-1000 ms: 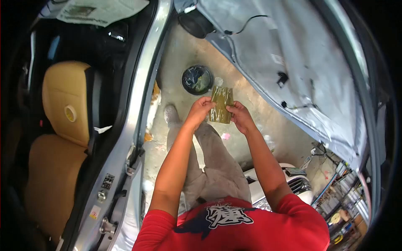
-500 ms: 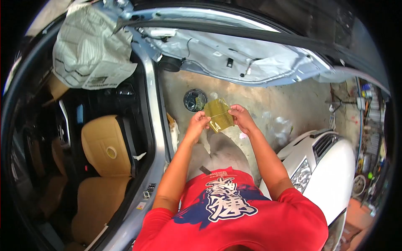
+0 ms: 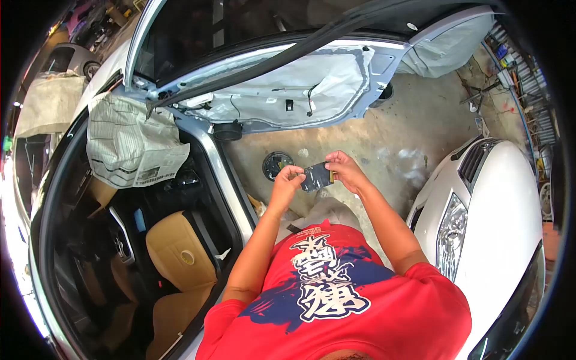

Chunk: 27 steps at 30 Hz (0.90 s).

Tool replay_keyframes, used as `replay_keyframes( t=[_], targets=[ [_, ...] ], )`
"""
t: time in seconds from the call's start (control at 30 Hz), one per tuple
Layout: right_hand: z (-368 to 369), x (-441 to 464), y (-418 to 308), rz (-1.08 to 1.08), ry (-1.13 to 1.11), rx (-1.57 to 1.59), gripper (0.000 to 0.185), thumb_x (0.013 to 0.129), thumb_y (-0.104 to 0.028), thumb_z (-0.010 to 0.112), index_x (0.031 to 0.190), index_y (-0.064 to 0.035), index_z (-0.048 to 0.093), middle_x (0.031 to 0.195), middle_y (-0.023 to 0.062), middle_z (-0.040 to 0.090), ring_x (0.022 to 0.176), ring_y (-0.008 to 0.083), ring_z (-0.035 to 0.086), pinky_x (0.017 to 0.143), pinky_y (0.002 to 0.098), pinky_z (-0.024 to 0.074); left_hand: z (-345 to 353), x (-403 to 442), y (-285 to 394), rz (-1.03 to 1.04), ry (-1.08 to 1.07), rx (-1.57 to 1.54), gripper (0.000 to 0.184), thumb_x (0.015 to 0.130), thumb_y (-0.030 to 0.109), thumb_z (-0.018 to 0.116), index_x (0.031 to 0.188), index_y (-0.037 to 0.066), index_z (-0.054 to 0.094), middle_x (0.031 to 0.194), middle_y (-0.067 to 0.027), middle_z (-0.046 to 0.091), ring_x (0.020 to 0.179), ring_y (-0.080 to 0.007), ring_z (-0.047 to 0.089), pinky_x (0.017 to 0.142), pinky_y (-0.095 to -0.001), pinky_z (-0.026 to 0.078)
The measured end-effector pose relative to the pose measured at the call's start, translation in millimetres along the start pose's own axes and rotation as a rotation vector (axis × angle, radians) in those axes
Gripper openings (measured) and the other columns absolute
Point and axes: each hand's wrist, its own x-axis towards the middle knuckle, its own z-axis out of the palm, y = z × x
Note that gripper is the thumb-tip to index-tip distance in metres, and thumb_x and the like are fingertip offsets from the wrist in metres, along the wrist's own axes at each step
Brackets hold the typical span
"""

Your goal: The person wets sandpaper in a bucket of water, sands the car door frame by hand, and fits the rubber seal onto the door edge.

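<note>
Film (image 3: 315, 178) getting pinched near the black bucket (image 3: 264, 164)

Head cam: left hand (image 3: 286, 185) is clamping thumb and fingers on one end, right hand (image 3: 348, 170) is doing the same on the other. It's hanging just right of the bucket. Open car door (image 3: 336, 75) is standing beyond the bucket, tan seat (image 3: 175, 237) is sitting lower left, white car front (image 3: 504, 204) well off right.

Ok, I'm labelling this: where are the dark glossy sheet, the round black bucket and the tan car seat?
Dark glossy sheet (image 3: 315, 177), head view: middle of its face.
Round black bucket (image 3: 264, 167), head view: left rim.
Tan car seat (image 3: 171, 243), head view: backrest.
</note>
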Motion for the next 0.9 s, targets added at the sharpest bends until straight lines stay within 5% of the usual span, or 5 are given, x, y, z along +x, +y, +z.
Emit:
replay_keyframes(
  t=[0.23,0.27,0.37,0.6,0.9],
  targets=[
    [-29.3,-0.2,-20.2,0.056,-0.075,-0.063,0.019,0.088,-0.01,0.066,0.104,-0.0063,0.057,0.094,0.0047,0.06,0.085,0.0146,0.058,0.073,0.0299,0.0471,36.3,23.6,-21.8,0.108,0.102,0.036,0.017,0.086,0.006,0.067,0.102,0.006,0.063,0.091,-0.0015,0.061,0.081,-0.0136,0.059,0.075,-0.0269,0.048],
    [-29.9,0.6,-26.9,0.068,-0.048,-0.093,0.018,0.088,-0.01,0.065,0.103,-0.0059,0.057,0.093,0.0045,0.06,0.085,0.0143,0.058,0.073,0.0293,0.0468,38.4,32.5,-31.3,0.362,0.183,0.312,0.019,0.085,0.01,0.068,0.102,0.002,0.065,0.095,-0.0062,0.061,0.082,-0.018,0.061,0.077,-0.0287,0.049],
    [-37.3,11.8,-22.8,0.028,-0.021,-0.234,0.018,0.089,-0.011,0.064,0.105,-0.0049,0.058,0.092,0.0038,0.061,0.085,0.0131,0.058,0.073,0.0275,0.0459,55.0,28.9,-23.7,0.25,0.22,0.547,0.025,0.084,0.012,0.071,0.106,0.003,0.064,0.098,-0.0052,0.059,0.09,-0.0156,0.06,0.08,-0.03,0.049],
    [-33.3,19.0,-16.0,-0.032,-0.196,-0.427,0.028,0.095,-0.017,0.057,0.12,-0.0052,0.06,0.106,0.0061,0.064,0.094,0.0142,0.06,0.078,0.0281,0.0485,88.6,35.3,-5.6,-0.208,0.213,-0.116,0.029,0.093,0.033,0.063,0.11,0.01,0.063,0.1,-0.0004,0.063,0.085,-0.0113,0.059,0.077,-0.029,0.049],
    [-43.3,19.0,-33.2,-0.403,-0.053,-0.666,0.028,0.089,-0.012,0.062,0.114,0.0001,0.063,0.101,0.0102,0.066,0.094,0.0188,0.064,0.079,0.0284,0.0477,77.8,50.2,0.1,-0.215,0.119,-0.288,0.017,0.094,0.015,0.053,0.108,0.01,0.061,0.097,-0.0003,0.065,0.088,-0.0094,0.059,0.075,-0.0262,0.045]
  ],
)
